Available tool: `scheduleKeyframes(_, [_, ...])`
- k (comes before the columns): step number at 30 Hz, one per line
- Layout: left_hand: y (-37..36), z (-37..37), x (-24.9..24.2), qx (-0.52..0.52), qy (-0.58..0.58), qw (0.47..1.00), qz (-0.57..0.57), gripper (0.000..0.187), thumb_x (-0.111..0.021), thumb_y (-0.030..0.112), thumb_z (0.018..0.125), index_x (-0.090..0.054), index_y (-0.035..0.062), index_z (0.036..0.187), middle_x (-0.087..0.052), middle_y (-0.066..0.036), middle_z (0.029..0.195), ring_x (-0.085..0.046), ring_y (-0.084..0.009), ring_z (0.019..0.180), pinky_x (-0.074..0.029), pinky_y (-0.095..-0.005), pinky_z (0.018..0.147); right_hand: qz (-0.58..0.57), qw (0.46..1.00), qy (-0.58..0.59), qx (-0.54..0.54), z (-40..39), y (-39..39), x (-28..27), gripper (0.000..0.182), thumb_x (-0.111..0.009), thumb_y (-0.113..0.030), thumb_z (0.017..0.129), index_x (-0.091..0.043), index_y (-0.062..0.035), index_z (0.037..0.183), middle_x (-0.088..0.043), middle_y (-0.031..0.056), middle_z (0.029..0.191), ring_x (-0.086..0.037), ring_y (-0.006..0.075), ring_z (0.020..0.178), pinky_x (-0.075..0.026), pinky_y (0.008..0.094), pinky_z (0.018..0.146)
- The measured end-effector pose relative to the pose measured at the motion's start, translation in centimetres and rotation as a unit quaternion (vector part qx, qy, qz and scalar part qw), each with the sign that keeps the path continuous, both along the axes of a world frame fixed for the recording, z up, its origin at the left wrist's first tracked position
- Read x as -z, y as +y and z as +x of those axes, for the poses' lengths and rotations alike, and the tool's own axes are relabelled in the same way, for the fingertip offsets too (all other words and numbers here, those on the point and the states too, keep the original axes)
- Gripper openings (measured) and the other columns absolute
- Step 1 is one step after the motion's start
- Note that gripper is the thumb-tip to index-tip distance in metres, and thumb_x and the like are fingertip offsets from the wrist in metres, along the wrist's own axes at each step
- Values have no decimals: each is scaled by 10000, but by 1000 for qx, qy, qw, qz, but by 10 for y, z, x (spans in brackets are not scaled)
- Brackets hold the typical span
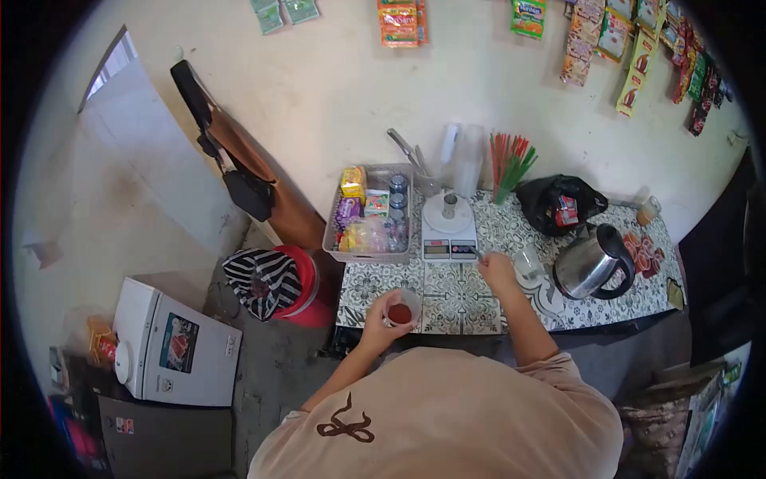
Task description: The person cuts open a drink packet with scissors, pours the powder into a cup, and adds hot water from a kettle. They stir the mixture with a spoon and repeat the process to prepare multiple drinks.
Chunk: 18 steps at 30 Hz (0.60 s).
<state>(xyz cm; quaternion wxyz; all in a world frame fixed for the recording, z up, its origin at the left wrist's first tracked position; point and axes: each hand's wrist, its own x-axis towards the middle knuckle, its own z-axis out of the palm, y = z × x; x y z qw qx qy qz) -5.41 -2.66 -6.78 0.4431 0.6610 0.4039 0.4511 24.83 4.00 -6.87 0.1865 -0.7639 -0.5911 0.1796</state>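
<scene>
My left hand (380,326) is wrapped round a clear plastic cup (410,300) with something reddish-brown in its bottom, near the table's front edge. By the right front corner of a white digital kitchen scale (433,235), my right hand (498,273) is closed. A thin dark tip shows at its fingers, too small to name. On the scale's round pan stands a small metal jigger (449,203). To the right of my right hand is a clear glass (527,262), and beyond it a steel electric kettle (586,263) with a black handle.
A basket (373,257) of packets and jars stands left of the scale. Behind are stacked clear cups (472,156), red and green straws (511,168) and a black plastic bag (550,199). A red bin (307,291) stands on the floor at left.
</scene>
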Motion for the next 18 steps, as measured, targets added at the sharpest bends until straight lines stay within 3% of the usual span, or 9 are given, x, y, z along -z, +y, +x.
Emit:
scheduleKeyframes(2, [6,8,7,12,-5,1000,-22,687,-801,106,604,-457,25,1193,-510,-102,1085,-501,-211,1044,-411,-328,896,181,977,-25,-113,-28,-20,-30,161,-619,-174,707,-607,-33,783,-617,142,792,-555,346,823,-460,412,709])
scheduleKeyframes(4, [13,19,14,29,-29,998,-53,710,-802,112,596,-448,16,1203,-491,-121,1106,-492,-218,1053,-414,-331,897,231,954,-2,-190,-48,-33,-54,114,-602,-161,706,-594,-53,738,-613,110,751,-538,306,811,-429,417,708])
scheduleKeyframes(7, [26,40,25,53,-18,998,-17,717,-802,115,591,-447,15,1206,-485,-131,1092,-493,-219,1032,-417,-335,890,132,934,-186,-275,-70,-55,-104,94,-604,-183,722,-624,-107,773,-628,49,759,-546,243,865,-392,435,740])
scheduleKeyframes(10, [31,62,24,78,-38,996,-23,708,-794,105,592,-452,20,1206,-494,-124,1061,-493,-217,1011,-415,-341,883,99,880,-349,-308,-76,-63,-109,138,-642,-205,694,-632,-145,818,-620,-19,754,-516,192,921,-338,479,804])
scheduleKeyframes(13, [31,82,10,140,-97,984,-46,682,-788,104,600,-465,32,1196,-525,-94,1037,-517,-199,969,-439,-322,826,8,860,-367,-356,-85,-63,-123,131,-620,-201,705,-653,-153,823,-614,-34,730,-511,189,926,-325,518,794])
scheduleKeyframes(15, [36,92,19,179,-144,973,-34,676,-788,101,602,-468,35,1193,-538,-82,1032,-531,-186,948,-454,-304,790,13,853,-373,-366,-96,-67,-132,102,-615,-202,710,-655,-165,796,-611,-37,771,-508,190,937,-323,518,797])
scheduleKeyframes(16, [33,97,19,187,-180,962,-86,666,-784,87,606,-464,24,1187,-545,-82,1051,-541,-173,946,-460,-286,774,17,847,-376,-375,-98,-69,-134,88,-612,-202,713,-656,-171,783,-609,-39,792,-507,190,943,-322,517,799])
scheduleKeyframes(18, [34,106,28,194,-203,957,-78,672,-778,71,615,-452,21,1201,-543,-83,1047,-537,-172,956,-453,-290,796,182,834,-374,-362,-94,-76,-133,88,-610,-201,714,-646,-182,792,-597,-40,861,-504,194,955,-310,523,798])
